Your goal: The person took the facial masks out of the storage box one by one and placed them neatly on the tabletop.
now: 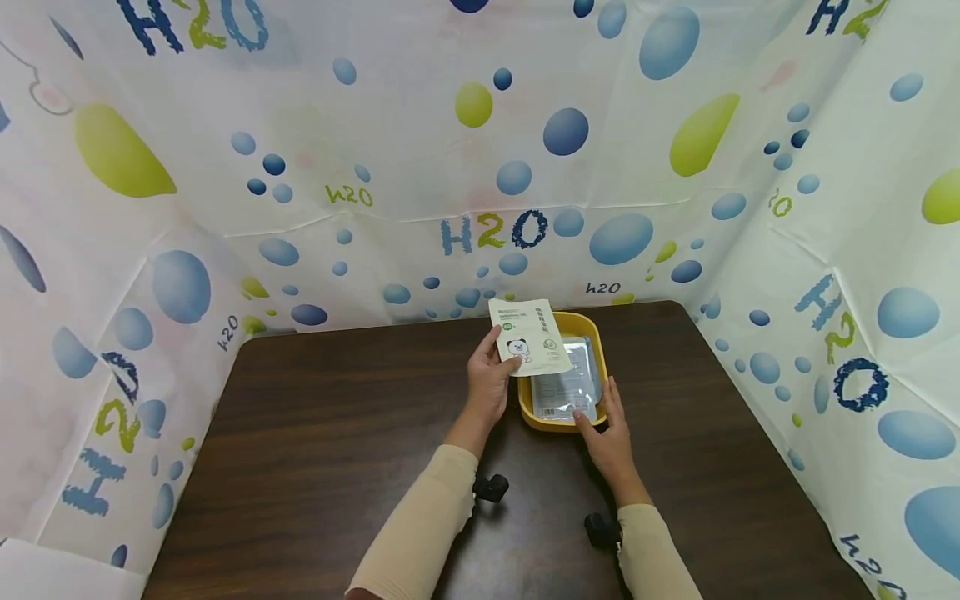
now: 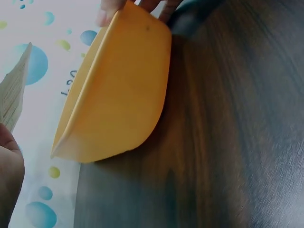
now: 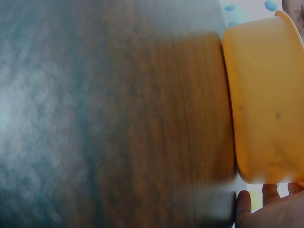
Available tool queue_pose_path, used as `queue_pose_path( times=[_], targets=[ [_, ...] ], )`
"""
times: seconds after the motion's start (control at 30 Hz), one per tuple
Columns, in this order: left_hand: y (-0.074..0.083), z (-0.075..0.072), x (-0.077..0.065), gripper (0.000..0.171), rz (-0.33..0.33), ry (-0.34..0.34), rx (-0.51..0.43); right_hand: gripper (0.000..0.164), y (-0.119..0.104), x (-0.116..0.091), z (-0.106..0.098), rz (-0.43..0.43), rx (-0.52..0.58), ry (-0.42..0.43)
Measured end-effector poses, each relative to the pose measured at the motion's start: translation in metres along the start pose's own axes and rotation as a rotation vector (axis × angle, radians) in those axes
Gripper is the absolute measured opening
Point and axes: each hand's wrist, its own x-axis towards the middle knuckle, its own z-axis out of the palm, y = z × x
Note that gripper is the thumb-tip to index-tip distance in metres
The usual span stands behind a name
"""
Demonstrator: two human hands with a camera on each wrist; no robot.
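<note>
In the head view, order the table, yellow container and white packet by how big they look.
Largest to smallest:
1. Table
2. Yellow container, by its outline
3. White packet

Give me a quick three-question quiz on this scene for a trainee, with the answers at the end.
1. Multiple choice: which holds the white packet?
A) the left hand
B) the right hand
C) both hands
2. True or false: the container that the right hand holds is empty.
3. Short answer: what colour is that container in the head view?

Key:
1. A.
2. False; a shiny package lies in it.
3. Yellow.
</note>
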Motion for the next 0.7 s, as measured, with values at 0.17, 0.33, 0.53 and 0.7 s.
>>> queue_pose_path(
  times=[0.17, 0.33, 0.53, 0.7],
  targets=[
    [0.008, -0.006, 0.003, 0.077, 0.025, 0.013, 0.000, 0.086, 0.000, 0.000, 0.000, 0.013, -0.002, -0.010],
    [0.015, -0.017, 0.007, 0.077, 0.031, 0.038, -0.011, 0.087, 0.001, 0.001, 0.001, 0.010, -0.007, -0.006],
    [0.024, -0.031, 0.010, 0.075, 0.046, 0.052, 0.004, 0.087, 0.001, 0.002, 0.001, 0.000, -0.018, 0.007],
    [0.029, -0.042, 0.014, 0.070, 0.066, 0.082, -0.005, 0.087, 0.002, 0.002, 0.002, 0.012, -0.032, 0.008]
  ],
)
